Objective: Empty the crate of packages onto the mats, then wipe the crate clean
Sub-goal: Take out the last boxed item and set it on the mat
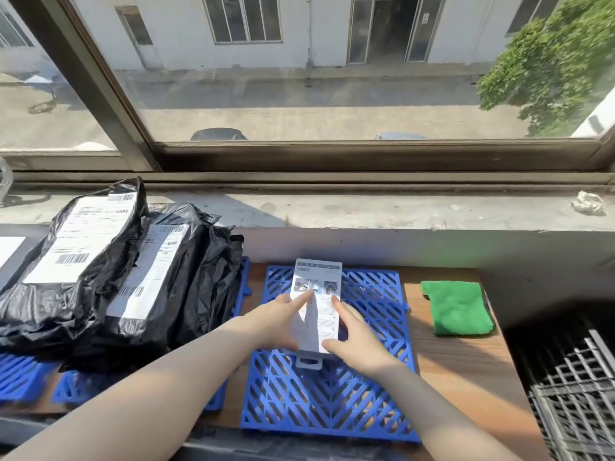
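Hands met on one small white package (316,287), a flat printed card with a hang tab at its near end, which lay on the blue lattice mat (332,404) in the middle of the wooden table (462,371). Your left hand (283,319) rested on the package's left side with straight fingers, the forefinger reaching up across the print. Your right hand (357,341) lay against the right edge in the same flat way, forefinger along the side and thumb on the near corner. Neither hand curled round the package; both touched it with a loose, flat hold. To the left, black plastic bags (100,277) with white shipping labels sat piled on another blue mat (20,374), the pile's right side close to the mat you worked on. A folded green cloth (457,307) lay on the bare wood to the right of the mat, apart from it. Further right and lower, part of the dark grid crate (572,394) showed beside the table's edge. Beyond the table ran a concrete windowsill (366,211) with a crumpled scrap (588,202) at its right end.
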